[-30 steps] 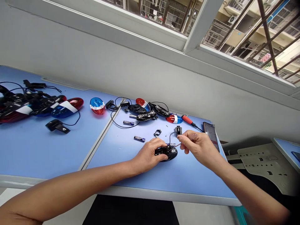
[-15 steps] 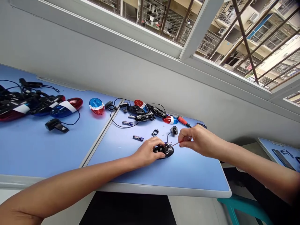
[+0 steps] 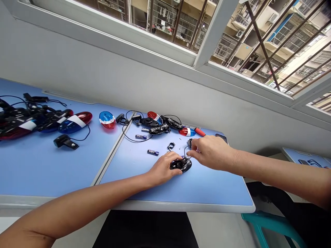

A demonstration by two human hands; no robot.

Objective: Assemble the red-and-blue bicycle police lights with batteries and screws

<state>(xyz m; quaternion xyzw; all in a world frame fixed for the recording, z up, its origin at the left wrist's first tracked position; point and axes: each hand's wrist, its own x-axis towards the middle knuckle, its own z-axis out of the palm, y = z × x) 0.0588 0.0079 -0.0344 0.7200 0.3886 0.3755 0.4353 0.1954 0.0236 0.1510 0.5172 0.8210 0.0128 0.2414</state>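
Observation:
My left hand (image 3: 165,168) grips the left end of a glossy black oval housing (image 3: 186,166) against the blue table, thumb on the near side and fingers on the far side. My right hand (image 3: 207,151) is closed on a thin screwdriver, whose metal shaft (image 3: 189,158) slants down to the housing; its handle is mostly hidden by the fingers. A thin cable runs from the housing to a small black part (image 3: 190,143), partly behind my right hand. Beyond my left hand lie a black ring clamp (image 3: 171,146) and a battery (image 3: 153,152).
More black housings (image 3: 159,129), red-and-blue covers (image 3: 187,131), a second battery (image 3: 141,136) and a red-handled tool (image 3: 200,132) lie toward the wall. A pile of assembled lights (image 3: 74,122) sits at the left. A teal stool (image 3: 271,222) stands at the lower right.
My right hand has moved left, closer to the housing, still on the screwdriver, and now partly covers the small black part. My left hand keeps its hold. The view has shifted slightly.

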